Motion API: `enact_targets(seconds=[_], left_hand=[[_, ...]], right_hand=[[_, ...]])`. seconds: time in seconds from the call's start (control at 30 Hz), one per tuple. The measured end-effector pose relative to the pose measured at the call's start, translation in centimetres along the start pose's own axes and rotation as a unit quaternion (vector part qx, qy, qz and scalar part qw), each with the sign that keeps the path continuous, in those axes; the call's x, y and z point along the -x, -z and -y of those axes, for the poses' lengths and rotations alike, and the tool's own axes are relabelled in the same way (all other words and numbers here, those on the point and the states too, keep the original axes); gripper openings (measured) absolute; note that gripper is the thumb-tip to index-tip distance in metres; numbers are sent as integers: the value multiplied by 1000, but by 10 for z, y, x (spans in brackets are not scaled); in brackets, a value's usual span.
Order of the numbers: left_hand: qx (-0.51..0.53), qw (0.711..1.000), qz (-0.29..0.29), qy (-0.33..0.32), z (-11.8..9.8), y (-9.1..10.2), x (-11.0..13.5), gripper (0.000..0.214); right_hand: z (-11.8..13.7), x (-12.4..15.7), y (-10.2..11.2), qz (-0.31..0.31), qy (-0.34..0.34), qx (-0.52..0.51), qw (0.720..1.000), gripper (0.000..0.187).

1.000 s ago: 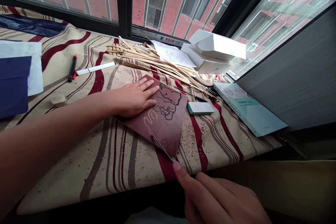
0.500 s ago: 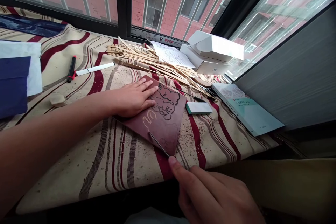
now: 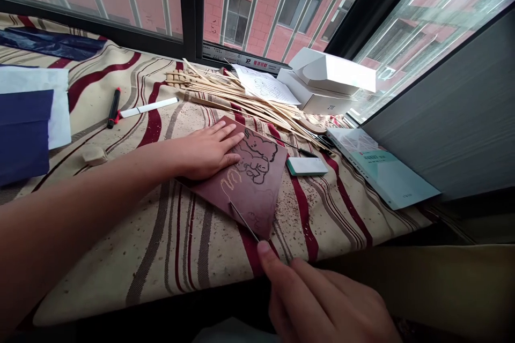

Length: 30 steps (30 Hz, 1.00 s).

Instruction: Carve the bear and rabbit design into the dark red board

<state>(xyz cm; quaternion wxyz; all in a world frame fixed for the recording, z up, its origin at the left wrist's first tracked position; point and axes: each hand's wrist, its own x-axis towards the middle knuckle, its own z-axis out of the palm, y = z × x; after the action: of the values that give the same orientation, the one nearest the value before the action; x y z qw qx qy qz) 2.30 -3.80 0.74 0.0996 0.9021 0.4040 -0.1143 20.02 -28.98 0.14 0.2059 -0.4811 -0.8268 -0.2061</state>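
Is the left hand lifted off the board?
No, the left hand lies flat, palm down, on the board, and the right hand holds a thin tool to it.

The white box (image 3: 322, 101) carries "ZTE" on its front side. Left of the white box, the window-frame label's (image 3: 237, 58) print is too small to read.

Bottom edge crops the right hand (image 3: 322, 305) — its grip hides part of the carving tool (image 3: 243, 220).
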Motion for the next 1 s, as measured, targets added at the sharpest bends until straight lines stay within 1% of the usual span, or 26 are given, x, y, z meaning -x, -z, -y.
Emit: enact_targets(seconds=[0.13, 0.3, 0.47, 0.6, 0.77, 0.9, 1.0], left_hand=[[-1, 1000, 5, 0, -2, 1, 1, 73], [-8, 1000, 2, 6, -2, 1, 2, 73], [-10, 1000, 9, 1, -3, 1, 1, 73], [-10, 1000, 1, -1, -3, 1, 0, 74], [-14, 1000, -4, -10, -2, 0, 0, 75], [-12, 1000, -8, -8, -2, 0, 1, 75], [-13, 1000, 9, -5, -4, 1, 1, 74]], right_hand=[[1, 4, -6, -14, 18, 4, 1000, 23], [6, 6, -13, -21, -2, 1, 1000, 27], [10, 5, -13, -24, 27, 22, 999, 24], [11, 6, -16, -12, -2, 4, 1000, 32], [11, 6, -14, -28, 20, 17, 999, 22], [10, 4, -13, -17, -3, 6, 1000, 29], [7, 5, -12, -20, 20, 11, 1000, 26]])
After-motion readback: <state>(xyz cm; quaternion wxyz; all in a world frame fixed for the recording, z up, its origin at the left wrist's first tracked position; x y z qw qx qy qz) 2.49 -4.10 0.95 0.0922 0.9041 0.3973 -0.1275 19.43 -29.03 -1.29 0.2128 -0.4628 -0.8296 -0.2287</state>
